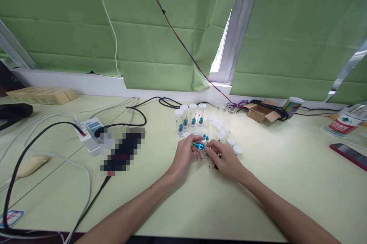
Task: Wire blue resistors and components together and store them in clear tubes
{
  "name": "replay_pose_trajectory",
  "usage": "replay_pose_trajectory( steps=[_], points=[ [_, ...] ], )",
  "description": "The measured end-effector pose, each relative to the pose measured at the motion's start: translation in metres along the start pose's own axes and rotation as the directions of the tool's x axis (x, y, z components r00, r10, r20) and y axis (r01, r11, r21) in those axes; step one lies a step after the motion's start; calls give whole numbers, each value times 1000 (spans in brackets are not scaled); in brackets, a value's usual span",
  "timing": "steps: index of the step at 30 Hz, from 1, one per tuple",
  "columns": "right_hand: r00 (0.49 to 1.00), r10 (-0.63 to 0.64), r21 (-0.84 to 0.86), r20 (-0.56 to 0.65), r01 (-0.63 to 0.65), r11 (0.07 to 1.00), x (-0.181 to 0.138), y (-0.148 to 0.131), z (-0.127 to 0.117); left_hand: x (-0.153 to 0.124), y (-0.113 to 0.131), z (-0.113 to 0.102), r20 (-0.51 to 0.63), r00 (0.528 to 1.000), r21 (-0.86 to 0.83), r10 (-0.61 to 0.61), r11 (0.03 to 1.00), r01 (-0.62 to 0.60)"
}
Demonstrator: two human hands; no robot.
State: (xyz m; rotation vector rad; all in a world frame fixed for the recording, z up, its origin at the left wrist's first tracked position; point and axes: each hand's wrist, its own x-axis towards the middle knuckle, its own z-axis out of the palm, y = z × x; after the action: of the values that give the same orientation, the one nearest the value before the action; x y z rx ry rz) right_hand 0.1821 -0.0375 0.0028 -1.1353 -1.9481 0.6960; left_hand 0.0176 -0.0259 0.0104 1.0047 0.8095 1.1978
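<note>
Close together over the middle of the table, my left hand (187,151) and my right hand (223,157) meet at a small shiny blue metal part (200,146) with a green end. The left fingers and thumb pinch it from the left. My right fingertips are closed at its right end. Another blue piece (205,137) lies just beyond the hands, with thin metal rods near it. Behind stand clear tubes with white caps (193,111), each with a blue part and a thin dark stem inside. White caps (220,134) lie to the right. A dark object under my right hand is mostly hidden.
On the left are a power strip (91,137), black and white cables, a blurred-out dark object (123,151) and a computer mouse (33,165). An open cardboard box (261,112), a can (293,106), a labelled bottle (345,122) and a phone (350,155) lie right.
</note>
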Motion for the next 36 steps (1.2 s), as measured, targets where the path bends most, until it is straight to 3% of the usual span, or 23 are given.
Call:
replay_pose_trajectory(
  steps=[20,36],
  points=[
    [1000,-6,50,12,6,999,0,1,1,-1,-1,1,-7,1000,2,-6,1000,6],
    [999,16,-5,39,-15,1000,1,1,0,-1,-1,2,9,1000,11,-12,1000,12]
  ],
)
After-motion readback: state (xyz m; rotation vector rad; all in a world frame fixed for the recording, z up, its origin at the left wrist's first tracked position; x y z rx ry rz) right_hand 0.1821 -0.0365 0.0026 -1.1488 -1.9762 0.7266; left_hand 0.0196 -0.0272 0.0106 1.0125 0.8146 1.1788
